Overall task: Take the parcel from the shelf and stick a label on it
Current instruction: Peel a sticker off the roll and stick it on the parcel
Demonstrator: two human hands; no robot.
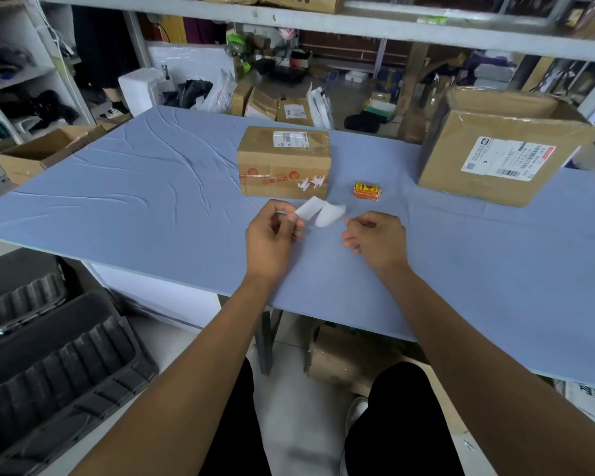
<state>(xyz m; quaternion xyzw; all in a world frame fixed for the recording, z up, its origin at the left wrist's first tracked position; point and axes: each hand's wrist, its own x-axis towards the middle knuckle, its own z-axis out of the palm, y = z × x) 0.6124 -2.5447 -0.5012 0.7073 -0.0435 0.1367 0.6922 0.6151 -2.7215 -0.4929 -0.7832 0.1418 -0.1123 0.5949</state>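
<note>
While pinching a curled white strip of paper (320, 211) between thumb and fingers, held the left hand (272, 235) just above the blue table (152, 187), near its front edge. Kept the right hand (378, 240) beside it, loosely curled and grasping nothing, fingertips just short of the strip's free end. Could not tell whether the strip was a label or its backing.

Sat directly beyond the hands: the small parcel (284, 163), flat on the tabletop, carrying a white shipping label (290, 139) on top and red-printed tape with torn white scraps across its near face. Lay just right of the parcel, apart from it: a small stack of red-and-yellow stickers (367, 191). Stood well to the right at the far edge: a larger open carton (495, 149) with a printed label on its near side. Nothing lay between hands and parcel.

Covered the table: a wrinkled blue sheet. Crowded the room beyond with more cardboard boxes (279, 106), plastic bags and white foam. Ran overhead a grey shelf (323, 24); stood at left white shelving (21, 73) and an open box (35, 156). Lay on the floor at near left, black ribbed trays (55, 359).
</note>
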